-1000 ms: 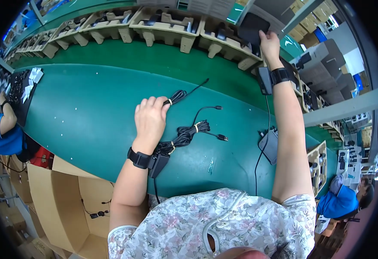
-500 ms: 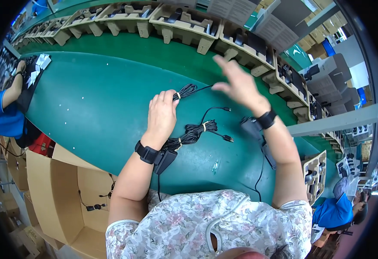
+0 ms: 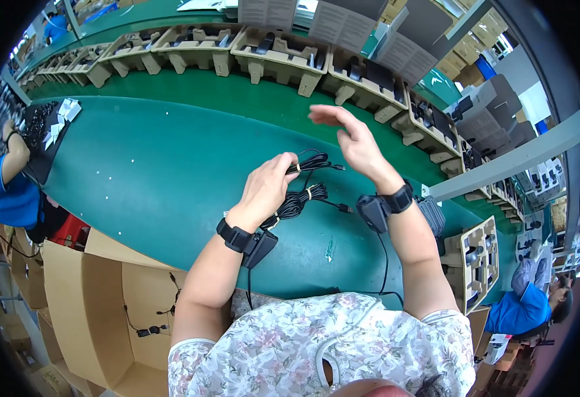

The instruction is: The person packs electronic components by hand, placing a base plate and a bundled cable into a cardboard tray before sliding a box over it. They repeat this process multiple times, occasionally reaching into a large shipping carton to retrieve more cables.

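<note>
A black cable coil (image 3: 314, 161), bound with a pale tie, is pinched in the fingers of my left hand (image 3: 267, 185). Its free plug end points right, just below my right hand (image 3: 359, 144). That hand hovers with fingers stretched out and thumb apart, holding nothing. Beneath and beside my left hand, a second tied bundle of black cable (image 3: 293, 206) lies on the green table (image 3: 171, 172), its plug end toward the right. Both wrists wear black straps with dark boxes and thin leads.
Moulded trays (image 3: 280, 56) holding dark devices line a green belt beyond the table. Another tray (image 3: 479, 261) stands at right, near a grey post (image 3: 515, 155). An open cardboard box (image 3: 91, 311) with cables sits lower left. People in blue work at both sides.
My left hand has shifted right with the cable coil. The coil's end, which reached up to my right thumb, now lies apart from it. My right hand has moved slightly left and lower.
</note>
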Motion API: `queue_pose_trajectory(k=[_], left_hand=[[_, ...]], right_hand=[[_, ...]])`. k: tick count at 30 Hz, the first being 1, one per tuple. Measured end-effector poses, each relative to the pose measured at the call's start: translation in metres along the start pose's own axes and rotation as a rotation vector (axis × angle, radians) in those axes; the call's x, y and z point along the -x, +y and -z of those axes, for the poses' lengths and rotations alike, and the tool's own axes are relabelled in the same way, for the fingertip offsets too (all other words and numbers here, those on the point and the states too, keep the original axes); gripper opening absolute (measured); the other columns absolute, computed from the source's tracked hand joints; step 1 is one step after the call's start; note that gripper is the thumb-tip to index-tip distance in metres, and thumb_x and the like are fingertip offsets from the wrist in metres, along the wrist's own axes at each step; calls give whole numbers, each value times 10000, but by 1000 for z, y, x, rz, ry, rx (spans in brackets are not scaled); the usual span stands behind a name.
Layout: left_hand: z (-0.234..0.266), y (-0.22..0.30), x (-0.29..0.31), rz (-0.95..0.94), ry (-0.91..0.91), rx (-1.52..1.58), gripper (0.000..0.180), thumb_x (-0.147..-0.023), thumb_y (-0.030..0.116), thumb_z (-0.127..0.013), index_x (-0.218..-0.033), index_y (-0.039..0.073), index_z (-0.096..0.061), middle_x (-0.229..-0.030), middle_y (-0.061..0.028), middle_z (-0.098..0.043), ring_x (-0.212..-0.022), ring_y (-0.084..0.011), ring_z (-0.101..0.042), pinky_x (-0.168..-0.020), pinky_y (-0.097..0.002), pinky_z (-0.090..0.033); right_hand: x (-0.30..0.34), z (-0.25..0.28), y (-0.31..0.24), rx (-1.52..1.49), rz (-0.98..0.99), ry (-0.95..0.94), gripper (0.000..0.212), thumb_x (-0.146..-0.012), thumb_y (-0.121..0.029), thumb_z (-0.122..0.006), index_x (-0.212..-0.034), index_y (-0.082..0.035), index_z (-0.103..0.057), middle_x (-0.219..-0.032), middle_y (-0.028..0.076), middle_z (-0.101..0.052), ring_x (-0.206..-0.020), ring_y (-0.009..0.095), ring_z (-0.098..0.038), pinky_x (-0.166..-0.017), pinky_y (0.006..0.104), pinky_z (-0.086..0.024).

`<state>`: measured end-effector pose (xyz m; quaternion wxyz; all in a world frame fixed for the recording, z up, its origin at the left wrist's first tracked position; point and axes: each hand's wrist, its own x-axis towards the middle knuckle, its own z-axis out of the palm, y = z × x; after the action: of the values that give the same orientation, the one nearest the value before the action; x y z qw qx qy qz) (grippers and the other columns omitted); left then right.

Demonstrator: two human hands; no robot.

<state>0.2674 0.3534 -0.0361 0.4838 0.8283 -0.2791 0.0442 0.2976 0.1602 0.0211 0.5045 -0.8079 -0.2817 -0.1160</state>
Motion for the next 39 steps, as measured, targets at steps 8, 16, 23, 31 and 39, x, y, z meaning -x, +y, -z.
queue_pose_trajectory(k=[8, 16, 23, 31, 39], left_hand=[[1, 2, -2, -220, 350, 7, 441, -790, 159, -670, -1132, 3, -440, -1082, -171, -561, -993, -343, -548, -826, -401, -461], [20, 20, 18, -99, -79, -276, 538, -745, 315, -702, -1143, 5, -516, -1215, -169, -498, -1182, -335, -426, -979, -440, -358], [33, 19, 47, -91, -280, -524, 620, -712, 326, -720, -1208, 23, -503, -1306, -174, -449, -1258, -332, -369, -1028, -498, -299], [148, -1, 148, 208, 557, -628, 473, -741, 33, -666, -1191, 26, -522, -1219, -161, -541, -1144, -335, -504, -949, -417, -409], [185, -134, 447, 1079, 1295, -894, 366, -861, 165, -581, -1189, 37, -483, -1062, -147, -564, -985, -286, -546, -842, -391, -447]], right_hand=[[5, -7, -40, 629, 58, -383, 348, -823, -157, -619, -1155, -63, -569, -1006, 124, -639, -893, 303, -626, -724, 359, -518], [-97, 113, 19, 1401, -126, 60, 229, -848, -256, -575, -1011, -116, -655, -878, 118, -655, -785, 302, -633, -635, 406, -504], [-156, 117, 82, 1748, -136, -263, 180, -807, -165, -545, -784, -67, -694, -787, 138, -664, -763, 291, -649, -609, 398, -499], [-177, 40, 121, 1417, -365, -282, 396, -870, -404, -482, -1052, -80, -620, -1067, 206, -614, -967, 392, -589, -795, 474, -474], [-177, 230, 239, 1319, -135, -342, 394, -945, -356, -376, -1127, -63, -568, -981, 196, -647, -922, 354, -611, -744, 438, -453]])
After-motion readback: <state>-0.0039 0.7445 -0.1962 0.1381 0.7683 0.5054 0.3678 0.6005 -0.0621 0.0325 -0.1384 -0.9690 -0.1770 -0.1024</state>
